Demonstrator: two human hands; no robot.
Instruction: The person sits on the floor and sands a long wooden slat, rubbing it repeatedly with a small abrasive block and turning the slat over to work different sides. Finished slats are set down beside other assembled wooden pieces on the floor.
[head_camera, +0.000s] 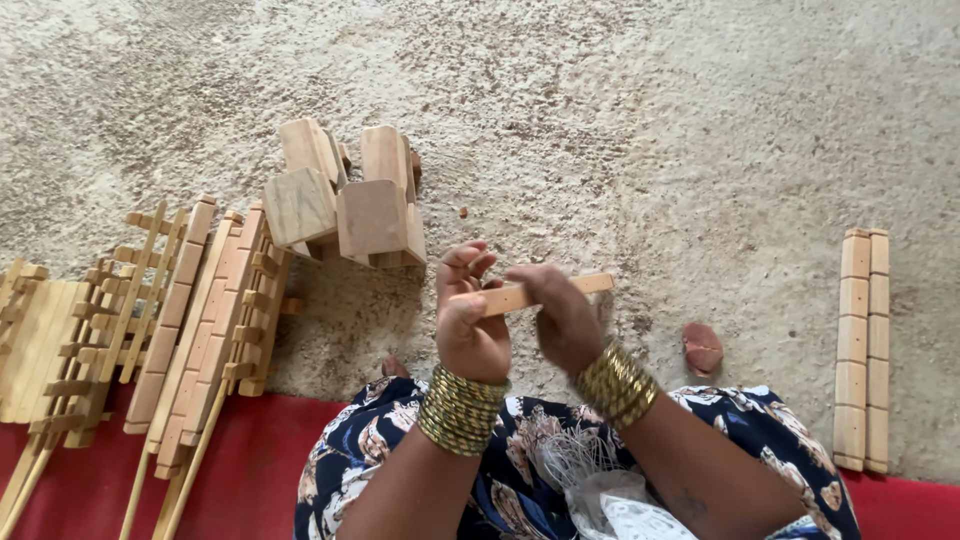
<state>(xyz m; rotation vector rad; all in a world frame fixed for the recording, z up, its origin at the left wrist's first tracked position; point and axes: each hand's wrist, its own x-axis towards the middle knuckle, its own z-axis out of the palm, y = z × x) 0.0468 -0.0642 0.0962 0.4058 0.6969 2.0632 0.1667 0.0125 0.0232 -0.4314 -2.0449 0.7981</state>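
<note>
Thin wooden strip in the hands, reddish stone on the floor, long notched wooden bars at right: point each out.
Thin wooden strip (596, 283), head view, bare right end.
Reddish stone (702, 347), head view, its middle.
Long notched wooden bars (864, 350), head view, mid-length.

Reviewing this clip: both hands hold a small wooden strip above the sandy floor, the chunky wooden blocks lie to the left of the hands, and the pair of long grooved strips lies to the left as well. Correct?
Not quite. The pair of long grooved strips lies to the right of the hands, as the head view shows. The rest holds: left hand and right hand hold the small wooden strip above the sandy floor, with the chunky wooden blocks to the left.
</note>
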